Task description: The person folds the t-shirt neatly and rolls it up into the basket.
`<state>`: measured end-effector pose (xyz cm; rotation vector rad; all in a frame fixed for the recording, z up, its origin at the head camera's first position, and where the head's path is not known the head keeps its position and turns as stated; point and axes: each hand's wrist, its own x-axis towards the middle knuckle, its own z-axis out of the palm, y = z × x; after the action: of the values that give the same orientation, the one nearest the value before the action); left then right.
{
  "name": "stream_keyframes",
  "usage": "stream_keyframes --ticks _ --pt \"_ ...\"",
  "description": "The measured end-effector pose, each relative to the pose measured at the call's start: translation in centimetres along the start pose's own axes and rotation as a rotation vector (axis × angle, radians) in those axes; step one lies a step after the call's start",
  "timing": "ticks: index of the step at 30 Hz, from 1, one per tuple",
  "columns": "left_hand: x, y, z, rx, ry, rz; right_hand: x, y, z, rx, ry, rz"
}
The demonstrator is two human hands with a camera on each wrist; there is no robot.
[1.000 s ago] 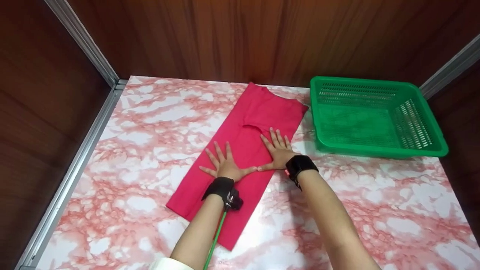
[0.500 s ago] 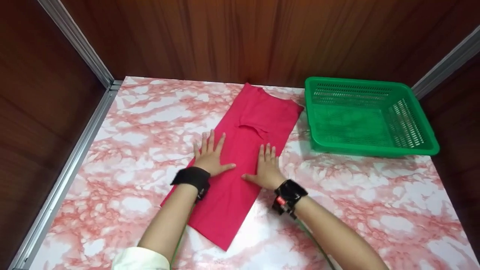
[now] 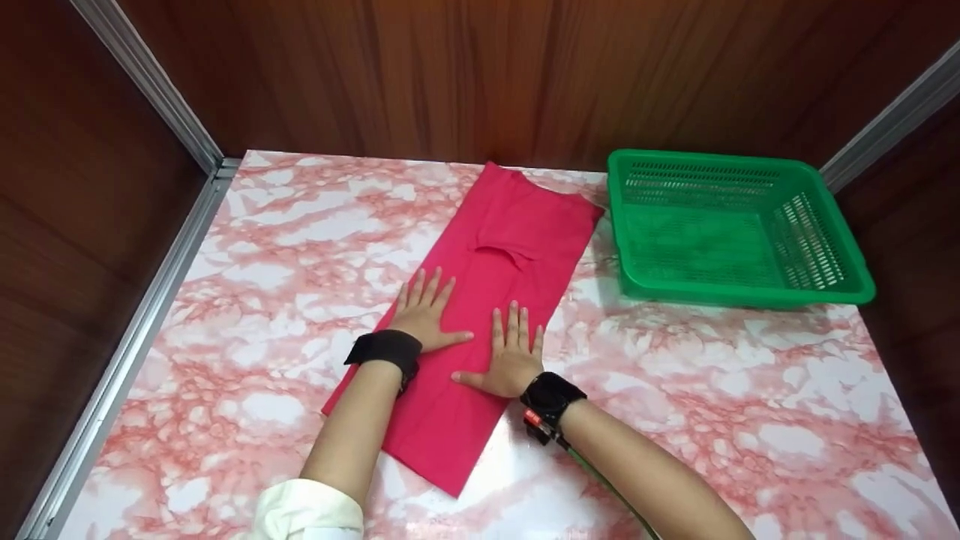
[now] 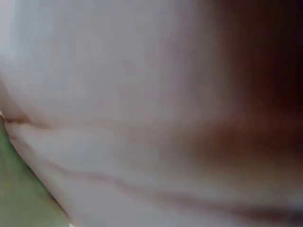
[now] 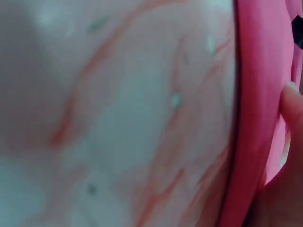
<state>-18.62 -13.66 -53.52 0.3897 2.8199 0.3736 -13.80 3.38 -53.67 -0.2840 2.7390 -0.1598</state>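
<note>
A red-pink shirt lies folded into a long strip, slanting across the table in the head view. One sleeve is turned in over its upper part, leaving a small raised fold. My left hand rests spread on the left side of the strip, thumb pointing inward. Lower and to the right, my right hand presses flat on the right edge, fingers straight. The right wrist view has the shirt's edge beside the thumb. Blurred tabletop fills most of the left wrist view, where the hand's work is hidden.
A green plastic basket stands at the back right, close to the shirt's upper corner. The table has a red and white marbled surface. Brown wooden panels enclose the back and sides.
My left hand has shifted left and slightly up to the shirt's left side. My right hand has slid down and left along the cloth. The shirt keeps its folded shape.
</note>
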Motion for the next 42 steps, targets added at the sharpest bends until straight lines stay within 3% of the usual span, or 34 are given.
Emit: stream_keyframes --ticks 8,17,32,42 --pt "0.4 0.5 0.3 -0.029 -0.037 -0.086 0.5 1.1 -0.8 -0.02 -0.051 -0.04" --pt "0.6 2.5 0.9 -0.096 -0.007 -0.187 1.1 3.6 -1.7 -0.122 -0.044 -0.123" --pt "2.0 6.5 2.0 -0.173 0.043 -0.347 2.7 8.8 -3.2 -0.155 -0.026 -0.298" --pt "2.0 8.2 2.1 -0.168 0.103 -0.368 3.5 10.9 -3.5 -0.176 0.02 -0.376"
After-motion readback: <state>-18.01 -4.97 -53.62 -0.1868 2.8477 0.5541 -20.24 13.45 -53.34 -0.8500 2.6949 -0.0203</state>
